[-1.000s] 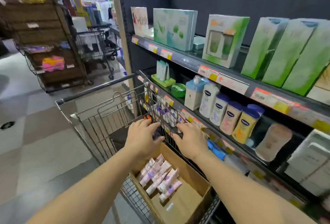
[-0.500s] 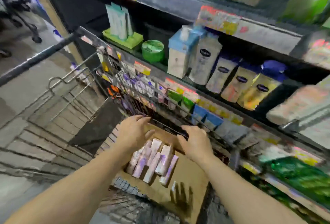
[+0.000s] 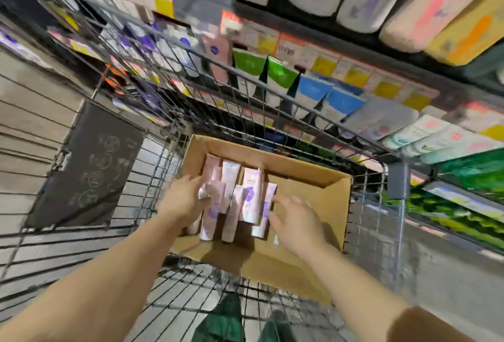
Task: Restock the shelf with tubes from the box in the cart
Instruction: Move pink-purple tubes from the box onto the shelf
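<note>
Your left hand (image 3: 185, 199) grips the tubes (image 3: 234, 199), long axes toward 12 o'clock; right hand (image 3: 296, 221) released at their 3 o'clock.

Tubes (image 3: 231, 199) in box (image 3: 308, 175), box in cart (image 3: 376, 232), shelf (image 3: 300, 49) behind.

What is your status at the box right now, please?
Left hand gripping a pink tube in the cardboard box. Right hand open, beside the tubes. Nothing blocking either hand.
</note>
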Demonstrator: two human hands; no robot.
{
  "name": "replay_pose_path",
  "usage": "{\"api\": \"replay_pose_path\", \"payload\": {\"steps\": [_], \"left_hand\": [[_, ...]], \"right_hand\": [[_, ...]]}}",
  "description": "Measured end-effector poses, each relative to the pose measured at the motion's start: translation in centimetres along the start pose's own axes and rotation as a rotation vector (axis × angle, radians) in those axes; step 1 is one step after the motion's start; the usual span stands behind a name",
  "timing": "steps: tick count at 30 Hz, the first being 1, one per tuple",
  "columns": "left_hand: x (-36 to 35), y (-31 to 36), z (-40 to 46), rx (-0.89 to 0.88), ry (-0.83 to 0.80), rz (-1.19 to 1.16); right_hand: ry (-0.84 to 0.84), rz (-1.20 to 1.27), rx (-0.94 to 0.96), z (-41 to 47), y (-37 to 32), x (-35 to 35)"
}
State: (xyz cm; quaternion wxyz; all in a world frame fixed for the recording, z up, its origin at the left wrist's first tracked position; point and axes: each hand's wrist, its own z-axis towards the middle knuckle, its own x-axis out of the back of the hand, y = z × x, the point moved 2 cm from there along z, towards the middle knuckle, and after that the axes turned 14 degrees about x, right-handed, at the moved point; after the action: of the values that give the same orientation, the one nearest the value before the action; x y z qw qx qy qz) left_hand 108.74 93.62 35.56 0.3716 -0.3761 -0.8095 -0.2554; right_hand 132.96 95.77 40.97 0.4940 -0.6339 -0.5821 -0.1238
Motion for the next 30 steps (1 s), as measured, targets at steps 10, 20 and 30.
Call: {"api": "replay_pose_path", "payload": {"steps": [10, 20, 30], "left_hand": [[-3.2, 0.2, 2.7, 0.021, -0.055, -0.024], [-0.3, -2.6, 0.2, 0.116, 0.062, -0.110], [-3.8, -1.5, -0.6, 0.228, 0.062, -0.484]], "right_hand": [[-0.067, 0.047, -0.021, 1.5, 0.6, -3.7], [-0.054, 0.077, 0.088, 2.1, -3.4, -2.5], [-0.084, 0.090, 0.092, 1.8, -1.8, -3.4]]}}
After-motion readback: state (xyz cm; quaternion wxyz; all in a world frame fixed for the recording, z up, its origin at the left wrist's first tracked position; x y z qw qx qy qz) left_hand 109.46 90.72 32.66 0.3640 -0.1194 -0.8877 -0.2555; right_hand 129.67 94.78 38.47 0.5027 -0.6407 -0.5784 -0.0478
